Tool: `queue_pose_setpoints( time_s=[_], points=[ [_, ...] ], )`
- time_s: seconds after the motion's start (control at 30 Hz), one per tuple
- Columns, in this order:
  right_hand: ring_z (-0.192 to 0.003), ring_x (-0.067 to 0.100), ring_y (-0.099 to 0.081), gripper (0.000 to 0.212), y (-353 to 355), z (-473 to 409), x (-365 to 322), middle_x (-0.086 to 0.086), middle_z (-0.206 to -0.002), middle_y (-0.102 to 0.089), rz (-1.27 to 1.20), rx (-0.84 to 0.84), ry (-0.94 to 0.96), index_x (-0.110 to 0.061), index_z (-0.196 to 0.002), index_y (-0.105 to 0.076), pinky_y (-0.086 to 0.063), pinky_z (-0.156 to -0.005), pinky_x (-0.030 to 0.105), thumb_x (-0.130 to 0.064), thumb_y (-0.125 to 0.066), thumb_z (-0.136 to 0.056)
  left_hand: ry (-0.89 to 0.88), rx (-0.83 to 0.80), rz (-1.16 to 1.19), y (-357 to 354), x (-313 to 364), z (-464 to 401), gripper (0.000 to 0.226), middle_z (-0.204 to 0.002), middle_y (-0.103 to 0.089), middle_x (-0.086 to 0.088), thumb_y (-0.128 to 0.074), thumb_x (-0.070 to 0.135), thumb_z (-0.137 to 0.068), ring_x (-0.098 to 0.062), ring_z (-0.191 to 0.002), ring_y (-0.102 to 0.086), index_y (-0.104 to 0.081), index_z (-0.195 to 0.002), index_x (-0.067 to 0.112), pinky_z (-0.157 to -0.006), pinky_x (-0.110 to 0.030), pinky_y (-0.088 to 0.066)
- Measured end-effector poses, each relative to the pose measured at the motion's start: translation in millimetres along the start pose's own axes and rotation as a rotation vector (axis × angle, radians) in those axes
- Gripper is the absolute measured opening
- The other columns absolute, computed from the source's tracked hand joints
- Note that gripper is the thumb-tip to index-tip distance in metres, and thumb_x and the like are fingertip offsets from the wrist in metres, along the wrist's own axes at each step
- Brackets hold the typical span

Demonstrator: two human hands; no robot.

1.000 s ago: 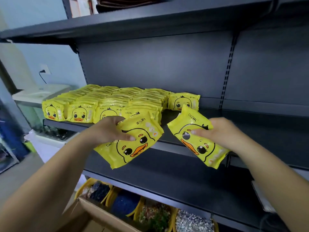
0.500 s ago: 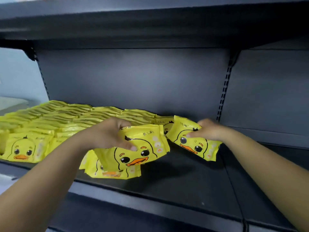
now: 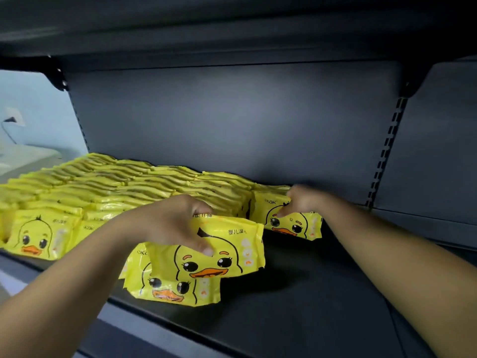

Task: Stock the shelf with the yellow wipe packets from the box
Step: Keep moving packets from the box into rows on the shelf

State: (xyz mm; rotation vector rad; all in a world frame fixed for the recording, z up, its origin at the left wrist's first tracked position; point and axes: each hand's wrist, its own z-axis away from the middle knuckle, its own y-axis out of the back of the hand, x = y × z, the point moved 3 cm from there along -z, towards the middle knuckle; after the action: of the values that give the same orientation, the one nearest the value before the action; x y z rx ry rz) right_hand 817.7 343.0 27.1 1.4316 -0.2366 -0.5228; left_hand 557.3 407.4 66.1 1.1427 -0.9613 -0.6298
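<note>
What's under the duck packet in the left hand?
Another yellow duck packet lies under the one the left hand holds, resting on the dark shelf. Only its lower face shows; its top is covered, and so is anything further beneath.

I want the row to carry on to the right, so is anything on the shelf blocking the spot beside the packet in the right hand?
Nothing visible does. The right hand holds its packet at the end of the stocked rows, and the shelf to its right is bare and dark up to the back panel.
</note>
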Motion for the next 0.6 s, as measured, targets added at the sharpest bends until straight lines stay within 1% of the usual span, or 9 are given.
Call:
queue_pose_setpoints(
  time_s=[0.1, 0.13, 0.2, 0.3, 0.33, 0.4, 0.47, 0.53, 0.6],
  points=[
    [-0.066, 0.015, -0.043, 0.042, -6, -6, -8, -0.001, -0.068, -0.041, 0.033, -0.029, 0.046, -0.011, -0.068, -0.044, -0.027, -0.049, 0.023, -0.046, -0.066, -0.079, -0.025, -0.035, 0.017, -6, 10, 10, 0.044, -0.104, -0.062, 0.011, -0.078, 0.037, -0.068, -0.006, -0.091, -0.057, -0.059, -0.107, 0.031, -0.071, -0.012, -0.041],
    [-0.068, 0.015, -0.043, 0.040, -8, -8, -11, -0.002, -0.070, -0.042, 0.034, -0.034, 0.054, -0.009, -0.075, -0.050, -0.028, -0.050, 0.024, -0.045, -0.066, -0.080, -0.036, -0.043, 0.051, -9, 13, 12, 0.040, -0.101, -0.064, 0.011, -0.079, 0.035, -0.068, -0.005, -0.087, -0.059, -0.061, -0.103, 0.028, -0.070, -0.012, -0.043],
    [-0.080, 0.018, -0.047, 0.047, -12, -11, -13, 0.004, -0.084, -0.053, 0.040, -0.033, 0.077, -0.003, -0.103, -0.058, -0.034, -0.061, 0.025, -0.044, -0.065, -0.081, -0.058, -0.048, 0.128, -15, 19, 17, 0.035, -0.095, -0.068, 0.009, -0.080, 0.031, -0.067, -0.003, -0.083, -0.061, -0.065, -0.098, 0.024, -0.071, -0.017, -0.047],
    [-0.097, 0.023, -0.055, 0.059, -15, -14, -12, 0.010, -0.110, -0.059, 0.047, 0.017, 0.095, -0.004, -0.120, -0.055, -0.043, -0.077, 0.028, -0.047, -0.064, -0.080, -0.053, -0.052, 0.130, -23, 24, 18, 0.037, -0.098, -0.068, 0.008, -0.080, 0.032, -0.067, -0.003, -0.088, -0.060, -0.064, -0.101, 0.025, -0.076, -0.019, -0.046],
    [-0.101, 0.024, -0.055, 0.060, -15, -14, -11, 0.009, -0.115, -0.059, 0.067, 0.046, 0.100, -0.006, -0.120, -0.055, -0.045, -0.080, 0.030, -0.050, -0.063, -0.080, -0.059, -0.061, 0.132, -25, 26, 17, 0.033, -0.096, -0.068, 0.009, -0.080, 0.032, -0.068, -0.002, -0.086, -0.060, -0.064, -0.096, 0.030, -0.075, -0.018, -0.046],
    [-0.102, 0.024, -0.056, 0.058, -16, -11, -8, 0.007, -0.115, -0.059, 0.134, 0.118, 0.098, -0.011, -0.115, -0.056, -0.045, -0.074, 0.029, -0.057, -0.060, -0.079, -0.073, -0.079, 0.120, -27, 31, 16, 0.026, -0.089, -0.068, 0.010, -0.079, 0.033, -0.068, -0.002, -0.081, -0.060, -0.061, -0.085, 0.036, -0.068, -0.016, -0.045],
    [-0.104, 0.024, -0.055, 0.059, -17, -7, -4, 0.003, -0.116, -0.059, 0.150, 0.194, 0.089, -0.016, -0.117, -0.056, -0.045, -0.073, 0.028, -0.061, -0.057, -0.078, -0.077, -0.077, 0.105, -28, 34, 14, 0.025, -0.088, -0.068, 0.011, -0.079, 0.033, -0.068, -0.002, -0.080, -0.059, -0.059, -0.084, 0.036, -0.067, -0.015, -0.044],
    [-0.108, 0.023, -0.054, 0.059, -15, 0, 1, 0.004, -0.121, -0.058, 0.103, 0.248, 0.072, -0.019, -0.121, -0.054, -0.048, -0.080, 0.030, -0.060, -0.057, -0.079, -0.090, -0.079, 0.105, -29, 39, 11, 0.027, -0.087, -0.067, 0.014, -0.079, 0.033, -0.069, -0.001, -0.081, -0.059, -0.059, -0.086, 0.036, -0.067, -0.015, -0.044],
    [-0.113, 0.023, -0.053, 0.056, -8, 13, 5, 0.005, -0.127, -0.056, -0.035, 0.318, 0.069, -0.019, -0.124, -0.053, -0.045, -0.087, 0.031, -0.055, -0.058, -0.081, -0.102, -0.097, 0.109, -30, 46, 7, 0.027, -0.088, -0.067, 0.014, -0.079, 0.032, -0.069, 0.000, -0.080, -0.059, -0.059, -0.086, 0.035, -0.069, -0.016, -0.045]
  ],
)
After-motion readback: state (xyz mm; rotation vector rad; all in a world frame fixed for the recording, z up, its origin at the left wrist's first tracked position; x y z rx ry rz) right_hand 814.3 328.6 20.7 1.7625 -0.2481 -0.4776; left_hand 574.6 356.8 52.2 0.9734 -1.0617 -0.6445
